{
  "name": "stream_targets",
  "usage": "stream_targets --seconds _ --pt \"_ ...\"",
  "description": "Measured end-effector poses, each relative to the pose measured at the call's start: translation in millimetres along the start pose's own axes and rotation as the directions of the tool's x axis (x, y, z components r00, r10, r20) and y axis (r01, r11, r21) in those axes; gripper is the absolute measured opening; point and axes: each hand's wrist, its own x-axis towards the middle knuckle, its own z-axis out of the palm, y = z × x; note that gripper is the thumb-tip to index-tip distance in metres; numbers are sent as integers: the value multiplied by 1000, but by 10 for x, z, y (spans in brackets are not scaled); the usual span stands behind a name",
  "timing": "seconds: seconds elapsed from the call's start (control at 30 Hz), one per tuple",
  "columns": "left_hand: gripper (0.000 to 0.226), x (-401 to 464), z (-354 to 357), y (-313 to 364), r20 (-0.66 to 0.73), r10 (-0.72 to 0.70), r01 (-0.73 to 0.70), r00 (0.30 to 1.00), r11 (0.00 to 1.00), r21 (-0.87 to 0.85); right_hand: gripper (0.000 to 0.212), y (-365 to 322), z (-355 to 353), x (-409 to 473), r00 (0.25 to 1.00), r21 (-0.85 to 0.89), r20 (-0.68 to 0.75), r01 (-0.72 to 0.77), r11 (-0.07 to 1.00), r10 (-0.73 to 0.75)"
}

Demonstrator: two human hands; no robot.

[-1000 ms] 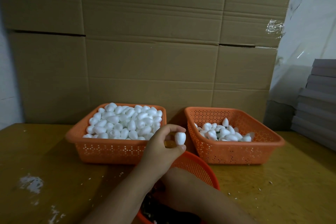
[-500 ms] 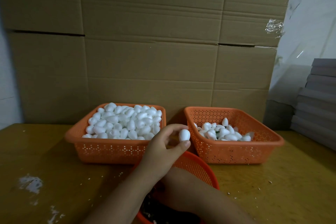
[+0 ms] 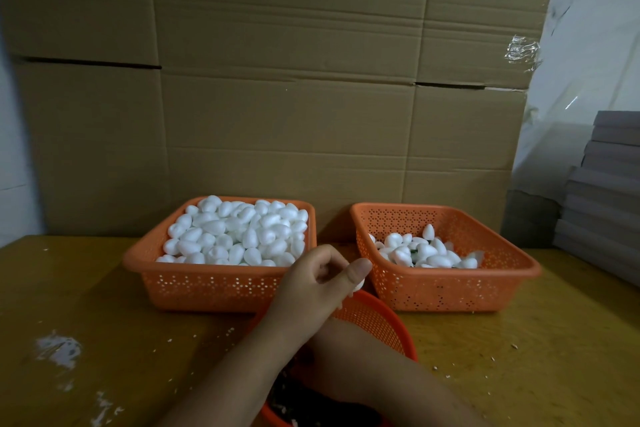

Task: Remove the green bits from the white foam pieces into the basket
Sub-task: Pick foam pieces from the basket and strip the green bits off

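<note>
The left hand (image 3: 311, 284), at centre frame, curls its fingers round a white foam piece (image 3: 360, 284), barely showing under the thumb, above the round basket (image 3: 381, 319) at the bottom. The right hand is hidden inside that basket; its grip cannot be told.

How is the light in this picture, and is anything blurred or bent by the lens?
Head view: dim, soft light; the full left basket shows brightest. The cardboard wall bows from the wide lens. The left hand is slightly soft; tape glints at right.
</note>
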Motion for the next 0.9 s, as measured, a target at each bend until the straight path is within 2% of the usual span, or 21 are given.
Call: stream_targets --seconds 0.2,0.37,0.6,0.77,0.83,0.9 --pt "57 4 -11 45 -32 -98 96 995 993 -64 28 -85 -180 -88 997 89 1 74 993 -74" --pt "31 1 -25 36 -54 -128 122 990 987 -105 27 -126 -238 -110 998 127 31 55 990 -59" --pt "35 56 -62 46 -166 -273 204 948 917 -343 22 -83 -258 -88 993 151 -108 60 987 -44" --pt "61 126 -177 113 -280 -342 195 897 875 -442 23 -35 -358 -32 963 346 -256 4 938 90" --pt "58 135 -217 164 -304 -333 165 893 868 -468 22 -22 -424 -38 928 495 -324 0 869 185" --pt "45 131 -233 207 -312 -314 116 897 846 -520 22 -8 -502 -52 877 648 -386 38 761 285"
